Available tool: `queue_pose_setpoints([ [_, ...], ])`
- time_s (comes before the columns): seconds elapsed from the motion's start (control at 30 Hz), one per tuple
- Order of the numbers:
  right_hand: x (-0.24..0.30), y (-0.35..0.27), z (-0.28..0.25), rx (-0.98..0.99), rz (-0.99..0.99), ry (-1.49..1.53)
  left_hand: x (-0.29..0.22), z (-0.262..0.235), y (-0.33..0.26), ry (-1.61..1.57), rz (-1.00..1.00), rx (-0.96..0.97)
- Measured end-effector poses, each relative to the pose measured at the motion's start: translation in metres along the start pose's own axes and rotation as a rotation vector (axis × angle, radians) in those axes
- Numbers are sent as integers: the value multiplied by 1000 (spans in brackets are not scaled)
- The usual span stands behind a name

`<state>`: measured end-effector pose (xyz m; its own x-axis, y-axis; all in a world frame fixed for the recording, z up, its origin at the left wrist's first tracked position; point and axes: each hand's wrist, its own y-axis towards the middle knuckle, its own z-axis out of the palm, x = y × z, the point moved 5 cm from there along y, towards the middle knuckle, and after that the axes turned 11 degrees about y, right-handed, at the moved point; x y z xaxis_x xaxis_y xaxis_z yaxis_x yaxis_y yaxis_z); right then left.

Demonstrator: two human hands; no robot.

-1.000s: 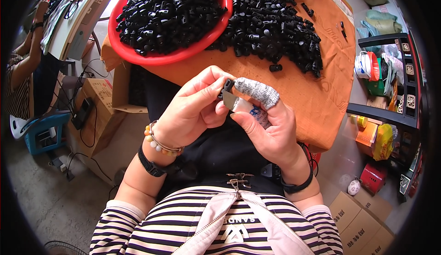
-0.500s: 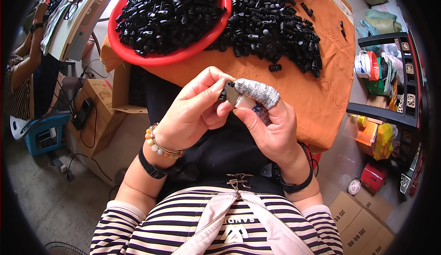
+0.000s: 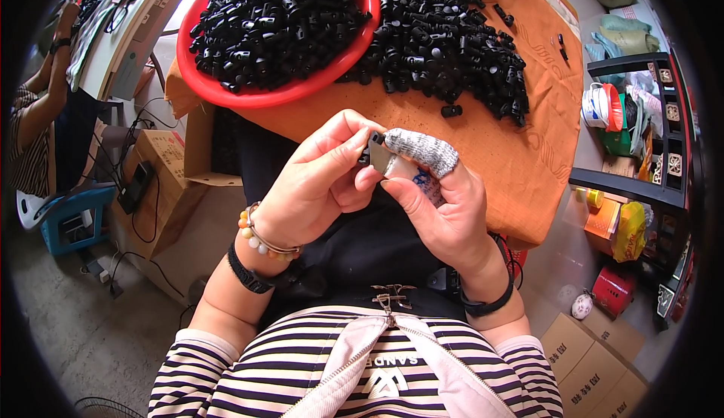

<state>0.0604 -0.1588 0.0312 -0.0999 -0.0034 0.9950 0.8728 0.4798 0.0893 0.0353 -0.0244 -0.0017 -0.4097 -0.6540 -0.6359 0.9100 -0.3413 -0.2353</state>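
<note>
— Your fingers (image 3: 354, 143): what have they got?
— Both hands pinch one small black piece (image 3: 366, 156) over your lap, near the bench's (image 3: 528, 162) front edge. You're mid-fitting; next, press squarely with the wrapped finger (image 3: 422, 150).

even, bright daylight fills the middle of the view, with soft light falling from about 12 o'clock onto the orange table cloth (image 3: 528, 154) and the red basin (image 3: 226, 94), whose rim shows only a mild sheen and no harsh glare. the left hand (image 3: 317, 192) and the right hand (image 3: 445, 207) are sharp and well lit, casting faint shadows toward 6 o'clock onto the dark lap. a black fisheye vignette rings the frame, straight edges bow near the rim at 3 and 9 o'clock, and the floor at 7 o'clock is dimmer and softer.
</note>
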Motion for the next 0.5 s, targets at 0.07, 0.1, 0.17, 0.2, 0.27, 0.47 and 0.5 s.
queue_pose_setpoints([
  [0.07,2,-1,1,-23,-9,4,-2,1,0,-22,-19,15],
  [0.1,2,-1,1,-43,-18,9,-2,2,0,-68,-36,23],
  [0.17,3,-1,-1,-42,31,50,-3,0,1,-114,-52,29],
  [0.2,1,-2,-2,-43,81,91,-2,-2,1,-149,-51,52],
  [0.27,2,-1,1,-11,59,90,1,-3,1,-184,-49,75],
  [0.47,-7,0,1,-29,-27,74,1,-6,0,-176,-40,10],
  [0.5,-7,0,1,-46,-61,77,-1,-5,0,-116,-51,-18],
])
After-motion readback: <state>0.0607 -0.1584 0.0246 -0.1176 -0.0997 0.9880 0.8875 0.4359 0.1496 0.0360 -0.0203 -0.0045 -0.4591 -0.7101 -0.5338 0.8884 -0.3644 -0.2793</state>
